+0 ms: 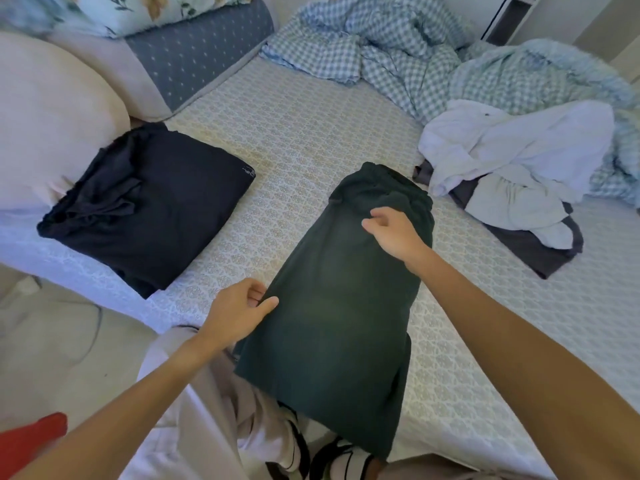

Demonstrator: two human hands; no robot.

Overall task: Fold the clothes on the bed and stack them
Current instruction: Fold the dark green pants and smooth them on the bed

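Dark green trousers [332,299] lie lengthwise on the bed [304,133], already doubled leg over leg, waistband at the far end and hems hanging off the near edge over the person's knees. Left hand [239,308] pinches the left edge of the fabric about midway along, thumb on top and fingers curled under. Right hand [391,233] rests near the waistband with its fingers loosely bent; it seems to be pressing or smoothing the cloth rather than gripping it, though the fingertips are too blurred to be sure.

1 folded black garment [149,206] sits to the left beside a pale pillow [52,123], the start of the stack. To the right a heap of white and grey clothes [509,174] waits unfolded, with a checked duvet [398,53] bunched behind it.

The step in hand looks like squaring up the trousers before folding them across. To do it well, keep the waistband pinned flat, draw the left edge taut so both legs line up, then lift the hems from the near edge and carry them to the waistband in 1 clean fold. A second fold would match the black garment's size so it stacks level on top
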